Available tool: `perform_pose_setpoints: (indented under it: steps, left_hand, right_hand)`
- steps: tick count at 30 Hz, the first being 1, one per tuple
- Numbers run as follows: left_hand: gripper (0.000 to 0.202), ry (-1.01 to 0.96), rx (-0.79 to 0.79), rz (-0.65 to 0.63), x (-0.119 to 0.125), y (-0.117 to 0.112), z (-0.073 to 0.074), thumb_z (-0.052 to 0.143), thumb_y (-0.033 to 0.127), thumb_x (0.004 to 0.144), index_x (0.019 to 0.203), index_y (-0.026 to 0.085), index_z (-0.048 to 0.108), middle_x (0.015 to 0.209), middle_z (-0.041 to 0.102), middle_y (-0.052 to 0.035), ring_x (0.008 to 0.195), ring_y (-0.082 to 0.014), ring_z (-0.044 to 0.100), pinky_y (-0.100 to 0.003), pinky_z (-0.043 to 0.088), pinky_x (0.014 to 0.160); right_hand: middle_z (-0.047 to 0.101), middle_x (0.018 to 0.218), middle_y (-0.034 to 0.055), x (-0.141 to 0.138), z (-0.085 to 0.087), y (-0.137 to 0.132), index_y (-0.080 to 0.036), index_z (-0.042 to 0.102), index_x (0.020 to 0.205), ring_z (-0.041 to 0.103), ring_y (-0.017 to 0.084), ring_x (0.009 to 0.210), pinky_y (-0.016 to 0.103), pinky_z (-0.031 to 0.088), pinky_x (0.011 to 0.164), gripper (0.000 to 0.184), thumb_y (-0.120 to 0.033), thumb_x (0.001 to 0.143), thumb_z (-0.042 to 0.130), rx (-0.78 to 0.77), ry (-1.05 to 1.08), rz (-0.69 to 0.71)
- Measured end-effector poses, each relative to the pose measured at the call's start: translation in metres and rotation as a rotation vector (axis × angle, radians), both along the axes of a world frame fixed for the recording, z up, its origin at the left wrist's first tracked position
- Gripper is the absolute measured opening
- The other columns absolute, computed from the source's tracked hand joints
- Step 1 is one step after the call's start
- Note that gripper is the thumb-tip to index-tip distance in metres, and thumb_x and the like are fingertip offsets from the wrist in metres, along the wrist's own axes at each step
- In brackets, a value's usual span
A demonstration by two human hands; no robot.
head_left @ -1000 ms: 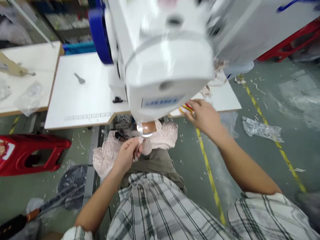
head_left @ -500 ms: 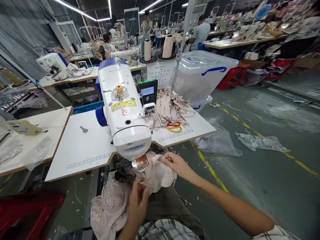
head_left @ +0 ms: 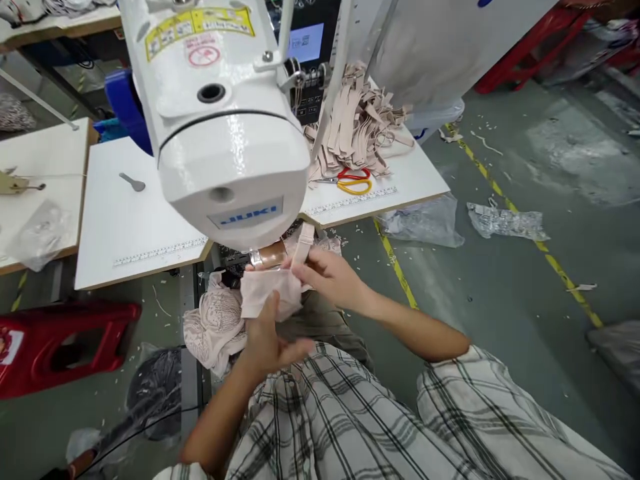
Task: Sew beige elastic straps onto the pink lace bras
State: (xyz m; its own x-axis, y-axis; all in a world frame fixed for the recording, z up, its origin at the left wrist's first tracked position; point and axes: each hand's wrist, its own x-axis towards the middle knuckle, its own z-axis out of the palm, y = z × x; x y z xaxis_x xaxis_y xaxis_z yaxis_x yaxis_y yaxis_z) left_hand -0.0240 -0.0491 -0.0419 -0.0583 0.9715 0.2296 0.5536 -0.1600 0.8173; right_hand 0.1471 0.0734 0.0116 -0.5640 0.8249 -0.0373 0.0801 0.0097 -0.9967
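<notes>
In front of the sewing machine head, I hold a pale pink bra just below its sewing arm. My left hand grips the smooth fabric panel, thumb on top and the other fingers partly hidden behind or blurred. With pinched fingers, my right hand holds a short pink strap upright at the panel's right edge. Where the strap meets the bra, my fingers cover the join. Lace bra cups hang together at the left, beside my left wrist.
Cut strap pieces lie heaped on the white table, beside red-and-yellow-handled scissors. A red stool stands on the left. Plastic bags lie on the floor at right, near a lidded clear bin.
My view has tipped down and closer to the machine. The bra has turned so its smooth panel faces me, and a strap now stands up in my right hand.
</notes>
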Motion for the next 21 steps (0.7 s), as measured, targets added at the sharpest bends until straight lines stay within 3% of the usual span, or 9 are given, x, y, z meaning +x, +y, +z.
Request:
perform_pose_setpoints:
  steps: [2,3,6,8,10,14,16,21]
  left_hand:
    - [0.090,0.208,0.035,-0.001,-0.007,0.017,0.011,0.071,0.059,0.077,0.149,0.016,0.038,0.150,0.047,-0.0223,0.144,-0.0399,0.036,-0.053,0.032,0.116]
    - [0.082,0.268,0.000,-0.015,-0.009,0.024,0.016,0.068,0.053,0.082,0.149,0.016,0.040,0.146,0.051,-0.0209,0.140,-0.0376,0.044,-0.048,0.037,0.114]
    - [0.067,0.324,-0.148,-0.036,-0.009,0.037,0.025,0.064,0.045,0.088,0.148,0.021,0.046,0.128,0.067,-0.0150,0.117,-0.0312,0.064,-0.033,0.051,0.094]
    - [0.062,0.318,-0.198,-0.024,-0.009,0.038,0.027,0.064,0.043,0.089,0.145,0.022,0.050,0.117,0.072,-0.0134,0.101,-0.0281,0.069,-0.028,0.053,0.079]
    - [0.060,0.311,-0.224,-0.018,-0.009,0.037,0.028,0.063,0.042,0.089,0.144,0.022,0.052,0.108,0.073,-0.0127,0.090,-0.0254,0.069,-0.025,0.051,0.070]
    - [0.060,0.389,-0.249,-0.028,-0.012,0.038,0.034,0.060,0.038,0.091,0.148,0.021,0.048,0.082,0.070,-0.0090,0.075,-0.0225,0.065,-0.024,0.045,0.063]
    - [0.061,0.461,-0.237,-0.029,-0.013,0.041,0.037,0.058,0.037,0.093,0.150,0.021,0.045,0.070,0.065,-0.0059,0.066,-0.0212,0.061,-0.024,0.042,0.060]
    - [0.061,0.484,-0.216,-0.008,-0.017,0.047,0.044,0.060,0.036,0.092,0.149,0.021,0.047,0.054,0.052,0.0003,0.050,-0.0177,0.047,-0.024,0.031,0.053]
  right_hand:
    - [0.058,0.103,0.0067,-0.009,-0.007,0.019,-0.018,0.063,0.088,0.055,0.020,0.097,0.031,0.047,0.079,0.018,-0.036,0.089,0.060,0.256,-0.122,-0.110]
    - [0.056,0.102,0.0065,-0.013,-0.012,0.026,-0.018,0.061,0.085,0.054,0.020,0.097,0.031,0.046,0.078,0.016,-0.034,0.088,0.060,0.295,-0.152,-0.144]
    - [0.056,0.095,0.0030,-0.023,-0.029,0.042,-0.019,0.058,0.093,0.053,0.016,0.088,0.027,0.045,0.072,0.015,-0.033,0.087,0.060,0.143,-0.088,-0.144]
    - [0.059,0.096,0.0015,-0.026,-0.036,0.047,-0.020,0.057,0.103,0.054,0.015,0.085,0.027,0.046,0.074,0.020,-0.035,0.090,0.057,0.025,-0.003,-0.126]
    - [0.062,0.099,0.0023,-0.029,-0.038,0.054,-0.021,0.057,0.105,0.056,0.015,0.088,0.029,0.047,0.080,0.022,-0.037,0.091,0.056,0.033,0.026,-0.129]
    - [0.062,0.112,0.0074,-0.036,-0.034,0.070,-0.019,0.063,0.094,0.056,0.020,0.104,0.032,0.048,0.089,0.020,-0.037,0.088,0.058,0.250,-0.042,-0.169]
    - [0.060,0.116,0.0079,-0.041,-0.033,0.077,-0.019,0.063,0.093,0.057,0.021,0.103,0.033,0.049,0.088,0.019,-0.037,0.089,0.058,0.328,-0.073,-0.166]
    - [0.060,0.104,0.0063,-0.047,-0.033,0.084,-0.021,0.062,0.088,0.056,0.022,0.096,0.038,0.051,0.086,0.013,-0.031,0.091,0.053,0.436,-0.134,-0.126]
